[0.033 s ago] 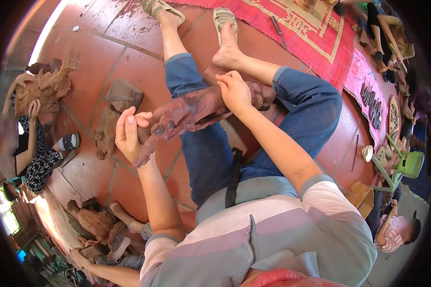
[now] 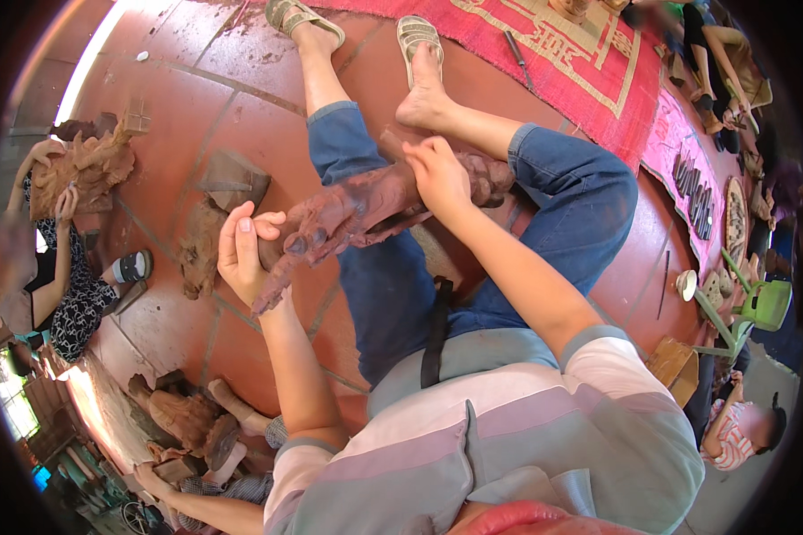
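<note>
A reddish-brown wood carving [image 2: 352, 207] with rough, knotted relief lies slantwise across my lap, its right end over my bent right leg. My left hand [image 2: 244, 250] is at its left end, fingers curled up beside the wood and the palm partly hidden behind it. From above, my right hand [image 2: 439, 178] grips the carving near its right part, fingers over the upper edge. A short stub [image 2: 390, 141] sticks up just left of those fingers.
Wood blocks [image 2: 232, 178] lie on the tiled floor to the left. At far left a person handles another carving [image 2: 85, 174]. A red mat [image 2: 589, 67] holds a thin tool [image 2: 516, 55]. Further right are a pink cloth with dark tools [image 2: 694, 192] and a green chair [image 2: 765, 305].
The carving and both hands stay almost in place. The fingers of my right hand have shifted slightly on the wood.
</note>
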`<control>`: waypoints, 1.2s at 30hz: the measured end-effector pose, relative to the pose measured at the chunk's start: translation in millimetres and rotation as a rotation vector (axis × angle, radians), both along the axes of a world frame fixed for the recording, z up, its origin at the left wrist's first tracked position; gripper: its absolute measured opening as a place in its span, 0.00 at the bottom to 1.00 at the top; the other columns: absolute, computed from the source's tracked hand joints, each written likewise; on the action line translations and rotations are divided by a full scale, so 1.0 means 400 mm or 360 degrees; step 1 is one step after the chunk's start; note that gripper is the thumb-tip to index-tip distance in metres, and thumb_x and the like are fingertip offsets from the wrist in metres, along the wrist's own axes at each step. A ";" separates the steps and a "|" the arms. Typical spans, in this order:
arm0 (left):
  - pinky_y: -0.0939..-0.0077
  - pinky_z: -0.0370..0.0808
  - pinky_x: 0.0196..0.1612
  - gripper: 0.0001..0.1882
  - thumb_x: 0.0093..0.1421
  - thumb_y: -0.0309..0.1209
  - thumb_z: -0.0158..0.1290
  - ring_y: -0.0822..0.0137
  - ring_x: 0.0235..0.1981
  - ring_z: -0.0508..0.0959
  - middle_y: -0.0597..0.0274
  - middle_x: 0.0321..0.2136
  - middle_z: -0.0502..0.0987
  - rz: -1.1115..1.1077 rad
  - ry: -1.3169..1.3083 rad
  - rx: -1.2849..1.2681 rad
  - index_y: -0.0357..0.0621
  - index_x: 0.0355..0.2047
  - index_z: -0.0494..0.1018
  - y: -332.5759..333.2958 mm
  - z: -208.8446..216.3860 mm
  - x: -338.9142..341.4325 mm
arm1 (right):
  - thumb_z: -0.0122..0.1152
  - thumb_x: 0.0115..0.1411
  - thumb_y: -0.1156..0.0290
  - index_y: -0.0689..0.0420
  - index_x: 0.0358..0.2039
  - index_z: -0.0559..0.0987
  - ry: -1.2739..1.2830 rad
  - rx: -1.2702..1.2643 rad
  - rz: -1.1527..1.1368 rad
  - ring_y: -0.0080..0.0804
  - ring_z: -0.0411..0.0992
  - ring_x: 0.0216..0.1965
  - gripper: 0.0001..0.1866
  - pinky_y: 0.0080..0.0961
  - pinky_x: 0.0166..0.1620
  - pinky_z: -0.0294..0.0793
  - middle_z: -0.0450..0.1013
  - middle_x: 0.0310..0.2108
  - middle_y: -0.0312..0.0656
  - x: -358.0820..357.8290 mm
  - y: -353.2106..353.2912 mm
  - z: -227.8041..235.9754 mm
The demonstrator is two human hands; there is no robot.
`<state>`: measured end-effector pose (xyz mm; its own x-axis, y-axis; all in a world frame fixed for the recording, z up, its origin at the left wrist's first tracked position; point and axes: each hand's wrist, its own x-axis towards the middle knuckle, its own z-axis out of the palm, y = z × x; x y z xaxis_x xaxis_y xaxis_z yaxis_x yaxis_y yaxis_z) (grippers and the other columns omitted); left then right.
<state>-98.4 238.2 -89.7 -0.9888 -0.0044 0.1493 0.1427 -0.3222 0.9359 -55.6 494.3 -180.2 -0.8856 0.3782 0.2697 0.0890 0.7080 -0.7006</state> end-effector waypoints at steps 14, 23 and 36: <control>0.64 0.77 0.40 0.15 0.63 0.32 0.47 0.59 0.33 0.78 0.56 0.26 0.76 0.0145 -0.0174 0.0233 0.33 0.44 0.70 0.067 0.035 -0.057 | 0.60 0.59 0.71 0.58 0.43 0.80 -0.0379 -0.0983 -0.0361 0.15 0.65 0.22 0.12 0.15 0.25 0.65 0.71 0.29 0.32 0.287 0.240 0.109; 0.70 0.75 0.33 0.14 0.63 0.33 0.44 0.61 0.24 0.77 0.53 0.18 0.75 -0.0187 0.0006 -0.0141 0.31 0.34 0.72 0.344 0.181 -0.085 | 0.59 0.61 0.69 0.56 0.47 0.78 -0.0223 -0.1584 -0.0304 0.09 0.60 0.18 0.14 0.09 0.18 0.56 0.68 0.23 0.26 0.304 0.276 0.067; 0.71 0.73 0.34 0.21 0.67 0.37 0.39 0.63 0.26 0.76 0.62 0.16 0.70 -0.1813 0.0189 -0.0177 0.29 0.44 0.71 0.593 0.256 -0.094 | 0.59 0.61 0.68 0.56 0.47 0.78 0.0017 -0.1853 -0.0189 0.10 0.58 0.16 0.14 0.11 0.20 0.55 0.64 0.18 0.25 0.326 0.287 0.065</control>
